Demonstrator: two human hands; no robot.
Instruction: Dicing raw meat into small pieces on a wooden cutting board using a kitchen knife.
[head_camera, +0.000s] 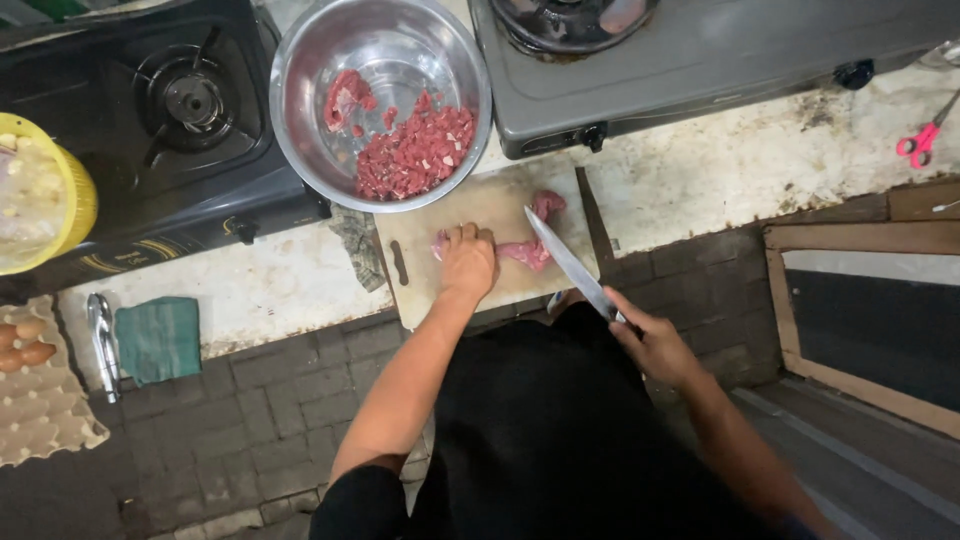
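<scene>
Head: hands (468, 262) pin meat (527, 250) nr board (420, 270) edge.

stoves (180, 120): 2 | bowls (300, 90): 1 | knives (570, 265): 1 | scissors (922, 140): 1 | boards (420, 260): 1

The person wears a plain black top that fills the lower middle of the view, its cloth matte and unmarked. Short black sleeves end high on the upper arms, leaving both forearms bare. The left hand (467, 262) and the right hand (655, 345) are bare too, with no gloves, rings or watch showing.
</scene>
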